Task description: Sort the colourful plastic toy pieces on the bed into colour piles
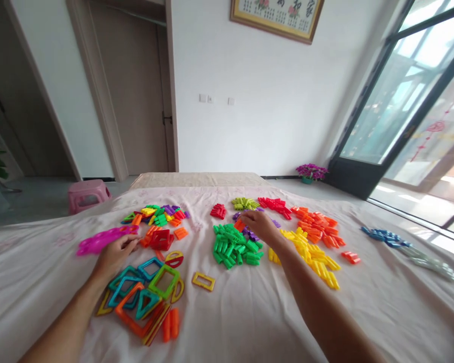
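My right hand (256, 223) is closed in a pinch on an orange plastic tube piece (239, 225), above the back of the green tube pile (232, 247). Purple tubes (251, 235) lie partly hidden under that hand. On the left, my left hand (118, 251) rests by the magenta pieces (98, 241), fingers loosely stretched toward the red square frames (162, 239) and holding nothing visible. Nearer me lies a heap of magnetic frame tiles, with a lime square (164, 282) and a teal triangle (147, 304) on top.
A mixed-colour pile (161, 216) sits at the back left. Yellow (306, 249), orange (316, 227), red (274, 205) and lime tubes (245, 203) lie to the right, blue pieces (386, 237) farther out. A yellow rectangular frame (203, 281) lies on the cloth (227, 322).
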